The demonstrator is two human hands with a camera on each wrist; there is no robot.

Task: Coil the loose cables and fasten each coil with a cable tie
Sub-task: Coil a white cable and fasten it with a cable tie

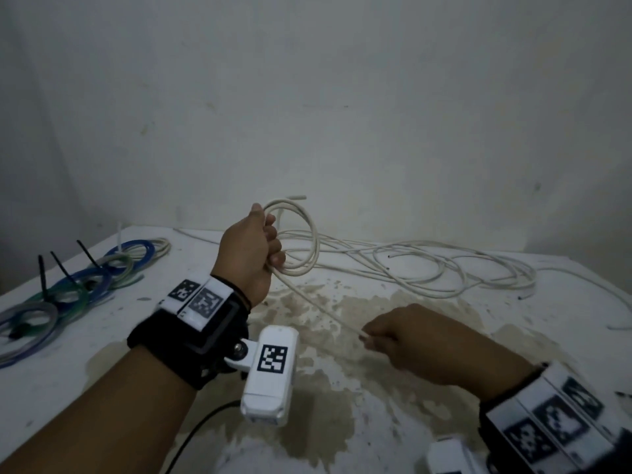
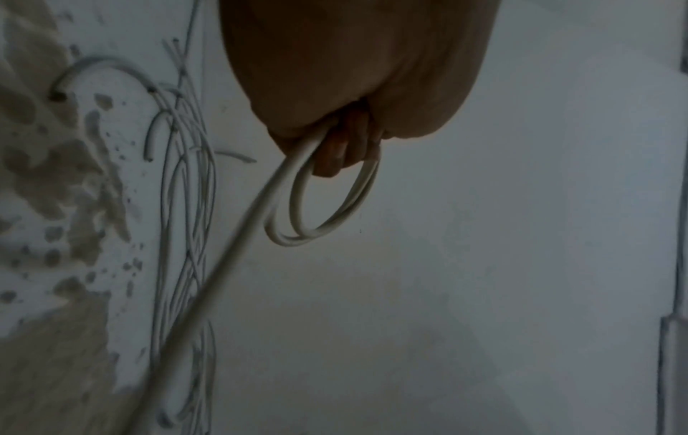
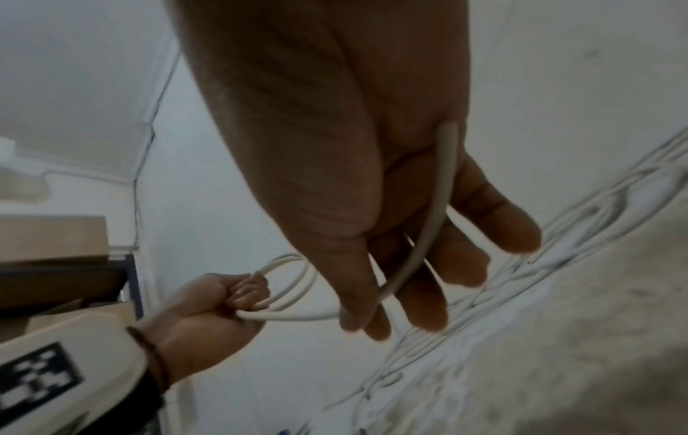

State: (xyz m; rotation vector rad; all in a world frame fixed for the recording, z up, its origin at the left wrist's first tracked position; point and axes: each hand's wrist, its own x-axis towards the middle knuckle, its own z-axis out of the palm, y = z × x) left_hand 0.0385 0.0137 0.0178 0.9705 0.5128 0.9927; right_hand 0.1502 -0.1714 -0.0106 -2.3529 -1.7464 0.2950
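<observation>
Two loops of thin white round cable [image 1: 301, 234] are sitting in your left hand [image 1: 248, 254], its grip curling tight around them above the stained white table [image 1: 393, 354]; your right hand [image 1: 413, 343] is pinching the trailing strand, grip narrow.

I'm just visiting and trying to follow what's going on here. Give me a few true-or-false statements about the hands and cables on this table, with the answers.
1. The left hand grips a small coil of white round cable. True.
2. The right hand is empty. False: the white cable runs through it, held between thumb and fingers.
3. The blue and green tubing coils at the table's left edge already carry black cable ties. True.
4. All the white cables are coiled. False: loose white cables sprawl across the stained white table.
</observation>
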